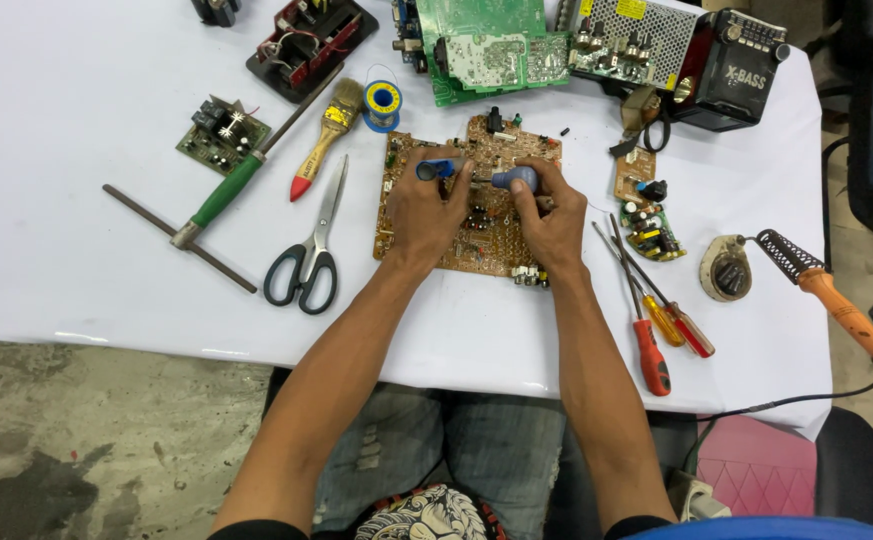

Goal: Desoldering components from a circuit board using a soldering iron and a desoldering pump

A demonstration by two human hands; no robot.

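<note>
Board (486, 225): matt tan laminate, dotted with small metal and plastic parts. Tool (513, 179) in the right hand (553, 225): smooth blue plastic grip. Scissors (311, 250): bright steel blades, glossy black plastic loops. Brush (328, 135): varnished wood handle, red-tipped, with a metal ferrule. Table cover (76, 260): smooth white sheet, slight sheen. Iron (841, 310): orange plastic handle in a coiled wire stand. Floor (86, 440): rough grey concrete.
</note>
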